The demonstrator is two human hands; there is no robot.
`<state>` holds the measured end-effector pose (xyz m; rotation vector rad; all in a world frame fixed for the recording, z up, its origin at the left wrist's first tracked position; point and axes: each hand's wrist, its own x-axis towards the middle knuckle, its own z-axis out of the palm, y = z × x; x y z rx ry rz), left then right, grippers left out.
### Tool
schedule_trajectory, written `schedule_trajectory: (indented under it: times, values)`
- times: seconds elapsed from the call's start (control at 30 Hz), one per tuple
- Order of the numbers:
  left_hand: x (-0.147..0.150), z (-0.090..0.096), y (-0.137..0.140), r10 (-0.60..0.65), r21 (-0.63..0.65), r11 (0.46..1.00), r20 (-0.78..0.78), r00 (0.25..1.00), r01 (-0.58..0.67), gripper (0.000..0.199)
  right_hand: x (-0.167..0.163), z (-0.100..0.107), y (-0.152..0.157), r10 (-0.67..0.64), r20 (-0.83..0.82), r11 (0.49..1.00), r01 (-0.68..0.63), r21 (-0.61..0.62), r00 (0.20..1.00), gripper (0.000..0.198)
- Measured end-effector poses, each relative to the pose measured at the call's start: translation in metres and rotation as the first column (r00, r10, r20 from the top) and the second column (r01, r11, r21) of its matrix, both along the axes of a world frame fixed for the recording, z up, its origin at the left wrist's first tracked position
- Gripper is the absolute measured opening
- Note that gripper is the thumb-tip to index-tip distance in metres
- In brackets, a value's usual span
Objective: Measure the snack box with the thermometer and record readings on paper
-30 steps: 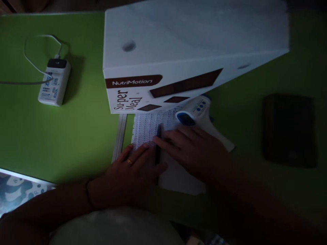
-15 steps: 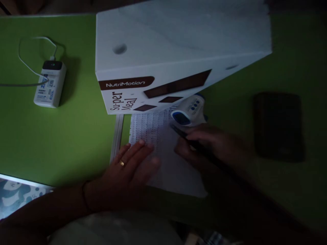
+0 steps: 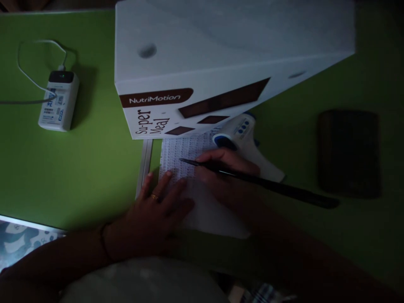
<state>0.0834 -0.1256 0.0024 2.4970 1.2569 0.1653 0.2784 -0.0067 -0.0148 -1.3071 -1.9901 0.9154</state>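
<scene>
Apparently steadying marked paper sheet: left hand, spread wide | right hand pinching black pen near tip, likely for control

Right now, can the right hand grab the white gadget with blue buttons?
Probably not straight away: the right hand is busy gripping the black pen. The white gadget lies close beside that hand, though, so without the pen it looks within easy reach.
</scene>
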Motion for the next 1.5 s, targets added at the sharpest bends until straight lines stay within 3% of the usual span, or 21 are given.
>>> schedule_trajectory:
  times: [0.23, 0.5, 0.9, 1.3, 1.5]
  values:
    - [0.001, 0.002, 0.001, 0.006, -0.02, 1.0, -0.006, 1.0, -0.006, 0.09, -0.011, 0.009, -0.004, -0.002, 0.091, 0.996, -0.006, 0.094, 0.996, 0.008]
    - [0.001, 0.002, 0.0, 0.003, -0.005, 1.0, -0.007, 1.0, -0.003, 0.088, -0.017, 0.008, -0.006, 0.001, -0.038, 0.999, 0.001, 0.044, 0.999, 0.007]
    - [0.001, 0.0, 0.0, -0.004, -0.021, 1.0, -0.015, 1.0, 0.004, 0.09, -0.013, 0.008, -0.006, 0.053, 0.119, 0.998, -0.056, 0.022, 0.991, 0.006]
    - [0.001, 0.001, 0.0, 0.006, -0.004, 1.0, 0.006, 1.0, -0.006, 0.084, -0.018, 0.014, -0.004, 0.071, -0.001, 0.996, -0.071, 0.053, 0.997, 0.008]
    - [0.0, 0.002, 0.0, -0.003, -0.028, 1.0, -0.008, 1.0, 0.003, 0.087, -0.016, 0.014, -0.004, 0.052, 0.03, 0.997, -0.054, 0.063, 0.998, 0.008]
